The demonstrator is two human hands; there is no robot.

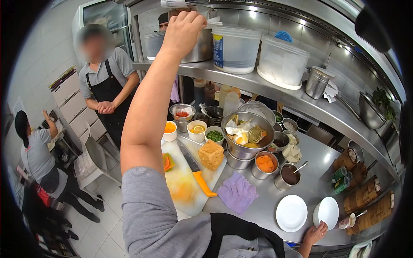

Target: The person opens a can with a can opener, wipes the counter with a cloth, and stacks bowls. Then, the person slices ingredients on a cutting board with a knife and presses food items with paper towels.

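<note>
Plate (pixel 291 213) and cup (pixel 346 221) flank the bowl (pixel 327 212) at the right hand (pixel 316 232).

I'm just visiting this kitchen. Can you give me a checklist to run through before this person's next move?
1. Right hand at the white bowl: ok, its fingertips appear to be at the near rim.
2. Left hand has a secure grip: cannot tell; it is raised above the shelf, fingertips hidden.
3. White plate flat on the counter: ok, just left of the bowl.
4. Knife wholly on the cutting board: not ok, its orange handle pokes past the edge.
5. Purple cloth folded away: not ok, it lies crumpled beside the board.
</note>
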